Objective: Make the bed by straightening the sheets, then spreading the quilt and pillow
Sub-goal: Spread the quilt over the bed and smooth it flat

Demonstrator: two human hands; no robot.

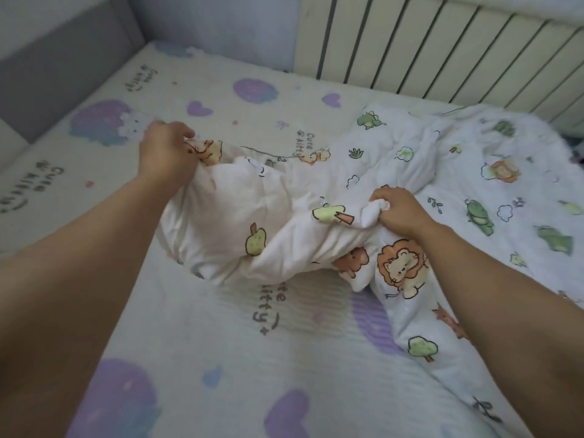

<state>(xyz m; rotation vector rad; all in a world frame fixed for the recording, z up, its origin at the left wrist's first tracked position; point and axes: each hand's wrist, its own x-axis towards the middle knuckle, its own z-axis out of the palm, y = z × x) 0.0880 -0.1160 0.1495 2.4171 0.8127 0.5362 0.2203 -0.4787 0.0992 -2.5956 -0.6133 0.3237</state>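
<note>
A white quilt printed with lions, trees and green animals lies bunched over the right half of the bed. Its near end is lifted off the bed between my hands. My left hand grips one bunched edge of the quilt at the left. My right hand grips another fold of it at the middle right. Underneath, the cream sheet with purple hearts and "Cute kitty" print lies flat over the mattress. No pillow is in view.
A grey padded headboard runs along the far left. A cream ribbed radiator stands behind the bed at the top right. The left and near parts of the sheet carry nothing.
</note>
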